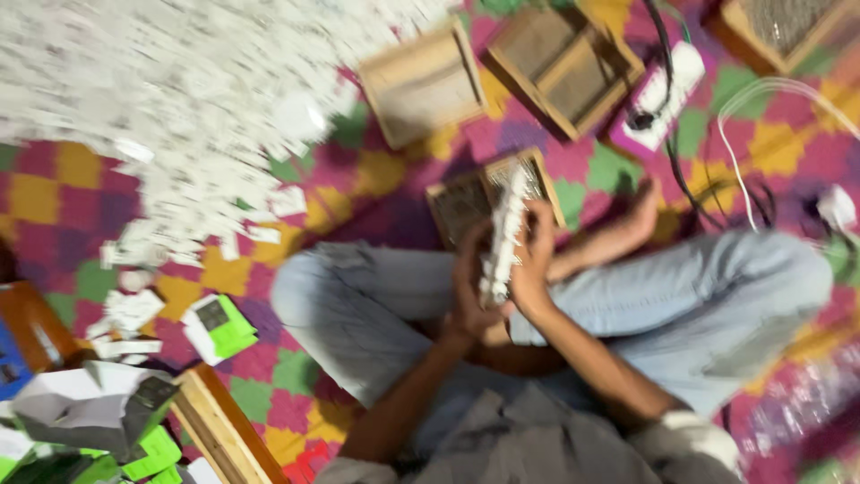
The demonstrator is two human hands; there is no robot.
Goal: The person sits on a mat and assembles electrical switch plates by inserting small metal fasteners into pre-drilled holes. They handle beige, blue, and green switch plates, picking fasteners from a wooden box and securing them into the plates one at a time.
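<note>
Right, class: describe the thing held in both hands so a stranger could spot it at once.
Start at the checkered mat, then find the crossed legs in pale jeans. Above them, both hands grip an upright white stack; unlike the loose white pile, it is one long narrow bundle.

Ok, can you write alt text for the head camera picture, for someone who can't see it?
Blurry view down at a person sitting cross-legged on a colourful checkered mat, left hand and right hand gripping a long white strip. A heap of small white pieces and shallow wooden trays lie around.
</note>
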